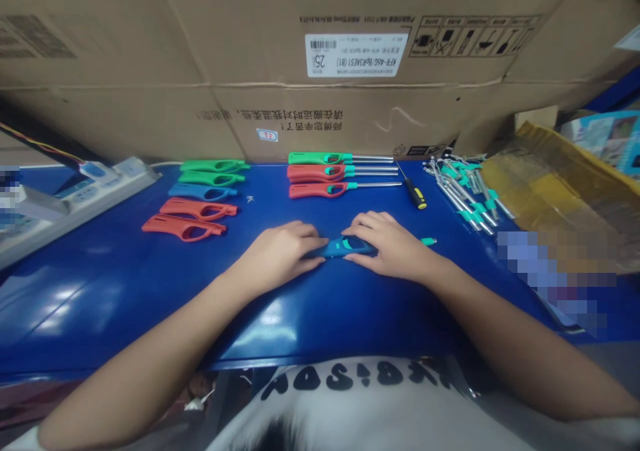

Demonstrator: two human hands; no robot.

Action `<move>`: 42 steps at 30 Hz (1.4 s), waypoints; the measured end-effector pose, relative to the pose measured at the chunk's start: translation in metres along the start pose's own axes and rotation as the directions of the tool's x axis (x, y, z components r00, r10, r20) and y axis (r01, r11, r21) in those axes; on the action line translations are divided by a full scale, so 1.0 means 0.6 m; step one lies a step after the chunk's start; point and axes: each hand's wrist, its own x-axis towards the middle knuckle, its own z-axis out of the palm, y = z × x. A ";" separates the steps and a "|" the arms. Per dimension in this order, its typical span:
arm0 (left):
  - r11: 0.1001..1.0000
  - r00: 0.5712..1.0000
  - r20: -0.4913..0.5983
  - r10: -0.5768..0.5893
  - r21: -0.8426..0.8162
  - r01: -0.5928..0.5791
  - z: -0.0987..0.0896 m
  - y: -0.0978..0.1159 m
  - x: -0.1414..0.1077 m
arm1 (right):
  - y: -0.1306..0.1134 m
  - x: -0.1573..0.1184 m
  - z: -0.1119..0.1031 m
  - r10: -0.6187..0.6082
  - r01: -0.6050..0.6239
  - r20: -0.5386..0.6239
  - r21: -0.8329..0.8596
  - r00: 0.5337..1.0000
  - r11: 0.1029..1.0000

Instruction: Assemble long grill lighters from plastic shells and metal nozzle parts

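Blue lighter (pixel 333 248) sits between the left hand (pixel 280 254) and the right hand (pixel 393 247), both just as near. Its long side runs left to right. The left fingers (pixel 314 243) and thumb pinch one end, closed tight. The right ones hold the other end. A green bit (pixel 429 241) pokes out past them, above the counter (pixel 350 311).

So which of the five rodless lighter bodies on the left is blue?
The middle lighter body; two green ones lie behind, two red ones in front.
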 end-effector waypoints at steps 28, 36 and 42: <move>0.998 0.968 -0.251 0.017 -0.061 -0.033 0.020 -0.012 0.005 | 0.007 -0.005 -0.017 -0.066 0.034 -0.182 -0.174 0.981 0.984; 0.998 0.986 -0.157 0.060 -0.003 -0.061 0.008 -0.004 0.006 | 0.006 -0.001 -0.007 0.029 -0.046 -0.095 -0.185 0.995 0.982; 0.991 0.983 -0.137 0.119 0.068 -0.111 0.013 -0.010 0.005 | -0.004 -0.004 -0.019 -0.047 0.047 0.024 0.030 0.999 0.998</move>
